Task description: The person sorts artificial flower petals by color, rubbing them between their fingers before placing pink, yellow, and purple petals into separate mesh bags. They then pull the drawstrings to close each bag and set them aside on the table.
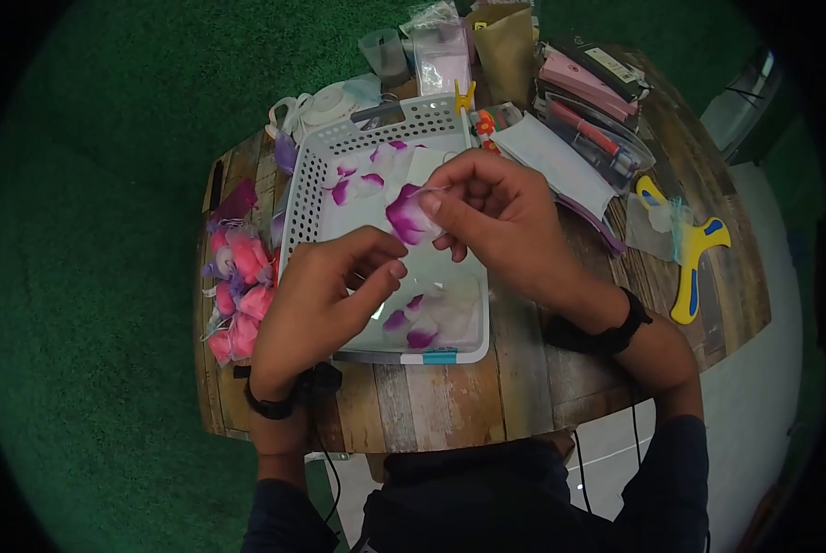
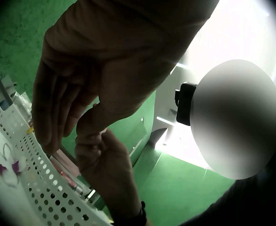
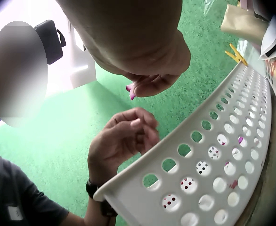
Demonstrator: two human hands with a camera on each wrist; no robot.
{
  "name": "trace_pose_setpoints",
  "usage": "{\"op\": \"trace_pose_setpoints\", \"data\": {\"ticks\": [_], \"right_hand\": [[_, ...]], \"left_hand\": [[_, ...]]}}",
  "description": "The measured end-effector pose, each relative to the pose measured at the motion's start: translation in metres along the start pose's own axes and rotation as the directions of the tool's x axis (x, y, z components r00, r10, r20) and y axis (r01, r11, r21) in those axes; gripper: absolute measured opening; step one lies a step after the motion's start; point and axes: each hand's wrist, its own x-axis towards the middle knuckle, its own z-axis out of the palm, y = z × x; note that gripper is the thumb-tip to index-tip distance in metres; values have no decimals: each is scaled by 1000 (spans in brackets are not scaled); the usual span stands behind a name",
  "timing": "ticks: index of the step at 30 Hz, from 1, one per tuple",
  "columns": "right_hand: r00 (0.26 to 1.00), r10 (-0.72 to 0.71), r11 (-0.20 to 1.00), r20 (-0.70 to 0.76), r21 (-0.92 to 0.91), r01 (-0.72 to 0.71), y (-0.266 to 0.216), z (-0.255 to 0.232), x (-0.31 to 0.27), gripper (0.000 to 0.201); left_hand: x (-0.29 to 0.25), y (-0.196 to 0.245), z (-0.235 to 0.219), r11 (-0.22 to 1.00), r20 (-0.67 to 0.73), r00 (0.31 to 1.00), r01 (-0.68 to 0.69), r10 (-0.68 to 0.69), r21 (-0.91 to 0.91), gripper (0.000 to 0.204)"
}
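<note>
Head view shows the right hand (image 1: 496, 217) pinching a purple-white petal (image 1: 406, 214) above the white basket (image 1: 325, 152), left hand (image 1: 325, 300) pinching a clear pouch (image 1: 404, 276), filling apparently unfinished, loose petals (image 1: 411, 327) remaining.

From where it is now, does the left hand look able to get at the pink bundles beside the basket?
Probably yes: the left hand is over the basket, the pink bundles lie just beyond the wall, uncovered. It is pinching something, though.
</note>
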Motion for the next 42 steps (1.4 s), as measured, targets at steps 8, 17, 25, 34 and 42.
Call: {"op": "trace_pose_setpoints", "data": {"ticks": [8, 17, 25, 34, 42], "right_hand": [[999, -42, 999, 16, 9, 41, -13, 1, -3, 11], [944, -37, 865, 329, -462, 195, 5, -5, -6, 13], [804, 64, 672, 591, -621, 403, 8, -20, -3, 10], [785, 281, 719, 553, -663, 209, -6, -24, 0, 13], [880, 341, 778, 330, -624, -67, -5, -13, -5, 15]], "left_hand": [[18, -6, 23, 800, 511, 815, -101, -274, 591, 31], [11, -36, 39, 872, 508, 853, -155, -119, 464, 34], [3, -39, 35, 748, 465, 839, -111, -283, 655, 21], [-24, 3, 31, 884, 434, 895, -119, -102, 452, 17], [-22, 33, 9, 888, -71, 996, -19, 58, 460, 13]]}}
